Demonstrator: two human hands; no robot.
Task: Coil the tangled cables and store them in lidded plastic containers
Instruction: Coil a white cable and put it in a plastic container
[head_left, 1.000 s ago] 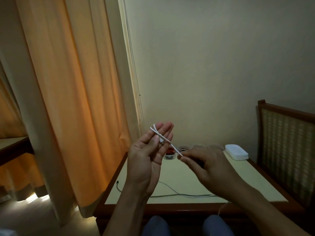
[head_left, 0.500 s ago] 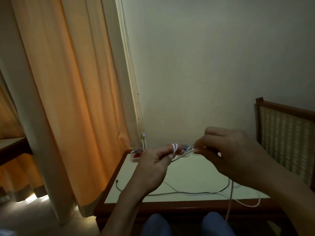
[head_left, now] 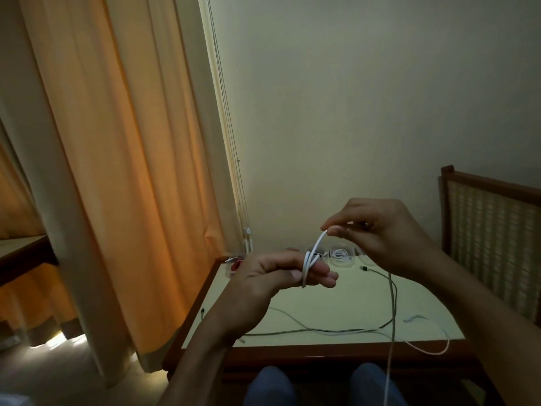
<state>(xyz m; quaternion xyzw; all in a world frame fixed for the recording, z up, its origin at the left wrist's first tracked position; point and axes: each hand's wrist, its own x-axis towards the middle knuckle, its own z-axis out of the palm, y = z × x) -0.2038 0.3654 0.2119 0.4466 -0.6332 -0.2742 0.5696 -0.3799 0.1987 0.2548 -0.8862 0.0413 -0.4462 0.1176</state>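
Note:
A thin white cable (head_left: 309, 263) is looped around the extended fingers of my left hand (head_left: 275, 281), which hovers above the table's far left part; my thumb presses the loops. My right hand (head_left: 377, 234), higher and to the right, pinches the cable's running part between thumb and fingertips. From there the cable hangs down past the table's front edge. Clear plastic containers (head_left: 341, 256) stand at the table's back edge, one holding a coiled white cable. A red-trimmed container (head_left: 234, 266) shows behind my left hand.
Other loose cables (head_left: 336, 329), dark and white, lie across the pale tabletop (head_left: 322, 306). Orange curtains (head_left: 117, 171) hang at the left. A woven chair back (head_left: 491, 232) stands at the right. My knees show below the table's front edge.
My right hand has risen and carried the cable up over my left fingers, adding another loop. My left hand has turned from upright to pointing rightward.

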